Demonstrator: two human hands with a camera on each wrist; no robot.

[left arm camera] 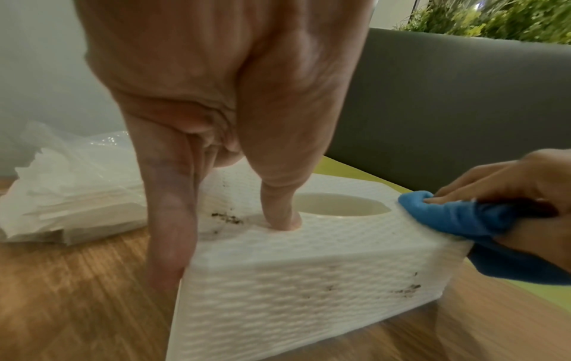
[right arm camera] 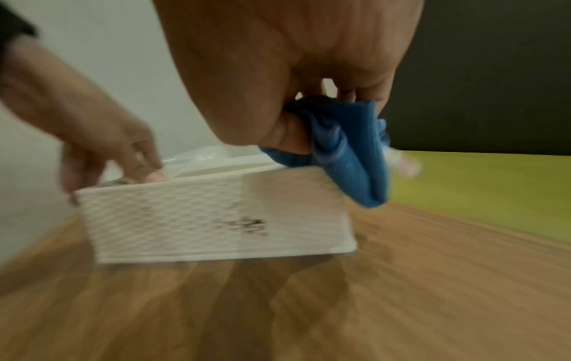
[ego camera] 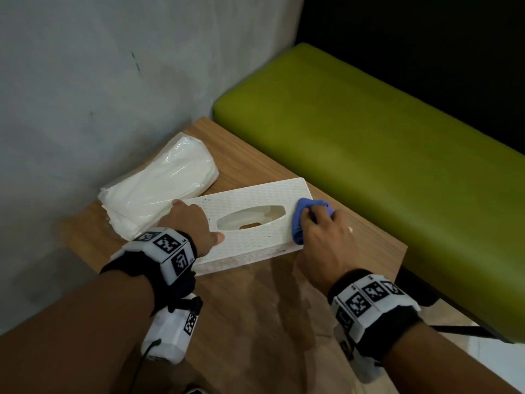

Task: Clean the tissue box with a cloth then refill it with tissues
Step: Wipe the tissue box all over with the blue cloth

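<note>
The tissue box (ego camera: 250, 223) sat on the table (ego camera: 284, 322), just in front of the tissue pack (ego camera: 159, 183). My left hand (ego camera: 193, 226) clamped its near end; my right hand (ego camera: 318, 231) bunched the blue cloth (ego camera: 298, 223) against its far end. Light, rigid plastic, I judged: apt to skid unless pinned.
</note>
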